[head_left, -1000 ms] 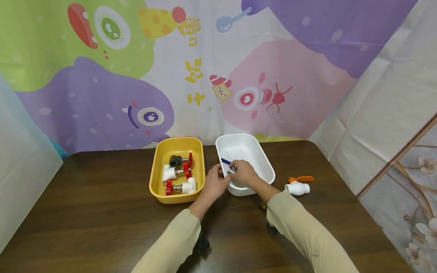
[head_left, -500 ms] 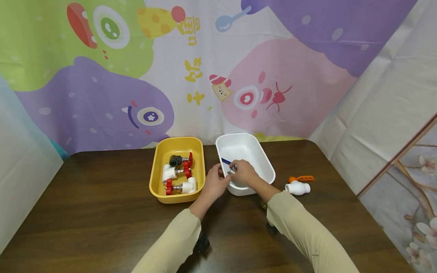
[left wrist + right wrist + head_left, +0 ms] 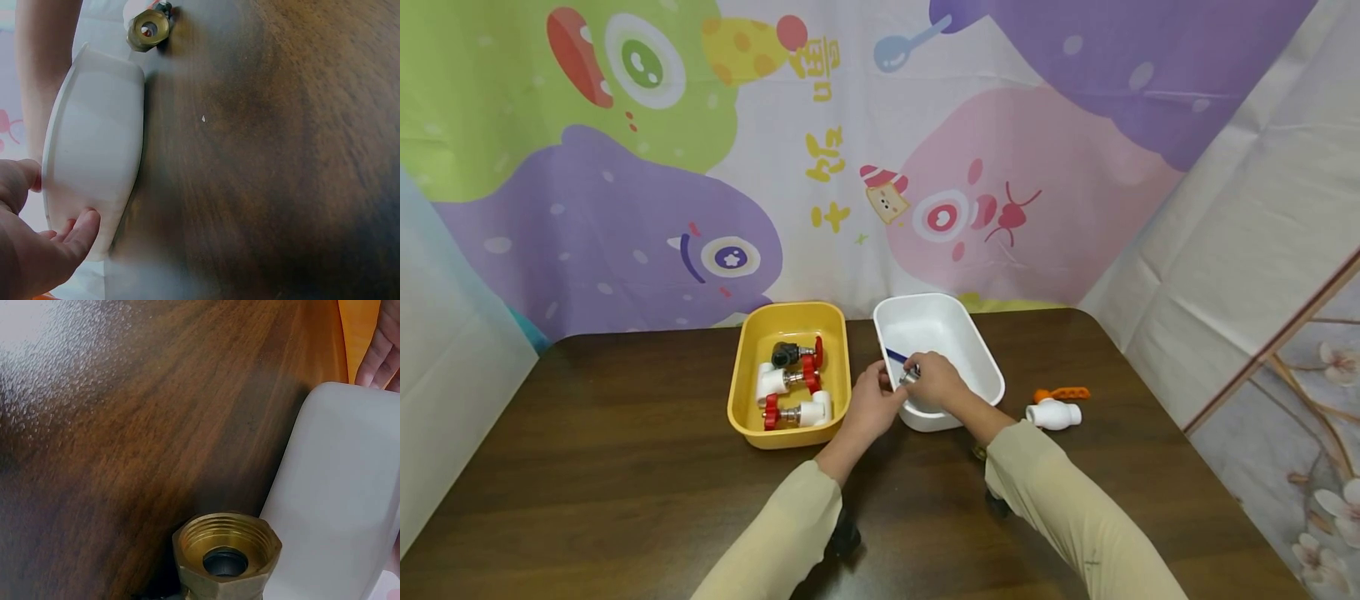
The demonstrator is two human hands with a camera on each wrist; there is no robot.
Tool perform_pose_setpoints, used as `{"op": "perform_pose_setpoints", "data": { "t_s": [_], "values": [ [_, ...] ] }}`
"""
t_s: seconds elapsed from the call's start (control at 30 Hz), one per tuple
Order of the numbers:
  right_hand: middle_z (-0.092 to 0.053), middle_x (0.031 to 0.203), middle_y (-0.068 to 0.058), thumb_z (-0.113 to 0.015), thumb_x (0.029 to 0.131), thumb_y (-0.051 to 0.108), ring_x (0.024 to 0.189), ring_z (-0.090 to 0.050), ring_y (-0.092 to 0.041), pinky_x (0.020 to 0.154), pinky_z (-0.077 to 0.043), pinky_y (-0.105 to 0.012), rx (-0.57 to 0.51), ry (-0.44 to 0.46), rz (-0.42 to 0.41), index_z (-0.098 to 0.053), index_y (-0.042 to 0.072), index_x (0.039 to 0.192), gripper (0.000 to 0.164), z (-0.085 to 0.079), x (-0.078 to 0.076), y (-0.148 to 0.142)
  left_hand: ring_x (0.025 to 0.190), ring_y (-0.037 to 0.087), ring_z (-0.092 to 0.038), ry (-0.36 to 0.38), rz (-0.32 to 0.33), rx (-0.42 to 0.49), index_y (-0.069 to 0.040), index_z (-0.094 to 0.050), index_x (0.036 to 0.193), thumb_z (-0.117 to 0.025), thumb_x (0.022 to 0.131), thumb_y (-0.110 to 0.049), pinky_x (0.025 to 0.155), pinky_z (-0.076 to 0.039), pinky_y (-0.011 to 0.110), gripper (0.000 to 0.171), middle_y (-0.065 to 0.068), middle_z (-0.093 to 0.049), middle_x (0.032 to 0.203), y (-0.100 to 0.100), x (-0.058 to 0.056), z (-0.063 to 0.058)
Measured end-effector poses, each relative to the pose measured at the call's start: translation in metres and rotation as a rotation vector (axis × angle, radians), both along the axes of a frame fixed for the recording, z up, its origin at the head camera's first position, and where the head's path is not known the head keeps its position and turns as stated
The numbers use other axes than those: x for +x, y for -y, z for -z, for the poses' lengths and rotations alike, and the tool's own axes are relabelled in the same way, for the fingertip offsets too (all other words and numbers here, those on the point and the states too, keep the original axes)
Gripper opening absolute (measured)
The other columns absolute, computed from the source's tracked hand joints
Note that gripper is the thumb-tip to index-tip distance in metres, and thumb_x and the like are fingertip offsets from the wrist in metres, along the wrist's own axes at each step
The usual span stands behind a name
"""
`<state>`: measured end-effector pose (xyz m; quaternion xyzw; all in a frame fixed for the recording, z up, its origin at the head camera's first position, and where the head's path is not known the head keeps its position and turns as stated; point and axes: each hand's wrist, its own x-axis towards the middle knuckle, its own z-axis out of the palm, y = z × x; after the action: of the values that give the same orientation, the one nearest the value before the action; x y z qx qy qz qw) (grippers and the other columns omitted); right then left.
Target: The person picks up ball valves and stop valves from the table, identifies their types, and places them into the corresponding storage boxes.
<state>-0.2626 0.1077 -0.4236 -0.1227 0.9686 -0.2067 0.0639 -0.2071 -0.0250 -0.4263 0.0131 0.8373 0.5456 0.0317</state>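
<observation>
My left hand (image 3: 872, 404) grips the near left corner of the white plastic tray (image 3: 936, 321). In the left wrist view its thumb is at the rim and its fingers lie against the outer wall. Reaching into the same tray, my right hand (image 3: 938, 383) holds a small metal ball valve (image 3: 911, 375) low inside. A blue lever handle (image 3: 896, 356) extends from the valve toward the left wall. My right fingers cover much of the valve body. In the right wrist view the tray's outer wall hides most of this work.
Left of the white tray, a yellow tray (image 3: 735, 392) holds a black valve (image 3: 786, 353) and two white valves with red handles. A white ball valve (image 3: 1054, 414) with an orange lever lies at right. Close to the white tray stands a brass hex fitting (image 3: 228, 550).
</observation>
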Motion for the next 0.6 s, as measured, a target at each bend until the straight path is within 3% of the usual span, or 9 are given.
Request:
{"op": "perform_pose_setpoints", "data": {
  "t_s": [0.6],
  "values": [
    [-0.066, 0.103, -0.012, -0.07, 0.076, 0.022, 0.097, -0.059, -0.027, 0.086, -0.048, -0.039, 0.007, -0.019, -0.05, -0.066, 0.006, 0.106, 0.034, -0.0039, 0.0013, -0.0018, 0.09, 0.021, -0.059, 0.01, -0.011, -0.004, 0.003, -0.039, 0.136, -0.059, 0.087, -0.017, 0.071, -0.052, 0.029, 0.057, 0.016, -0.053, 0.112, -0.0009, -0.0002, 0.0011]
  ]
}}
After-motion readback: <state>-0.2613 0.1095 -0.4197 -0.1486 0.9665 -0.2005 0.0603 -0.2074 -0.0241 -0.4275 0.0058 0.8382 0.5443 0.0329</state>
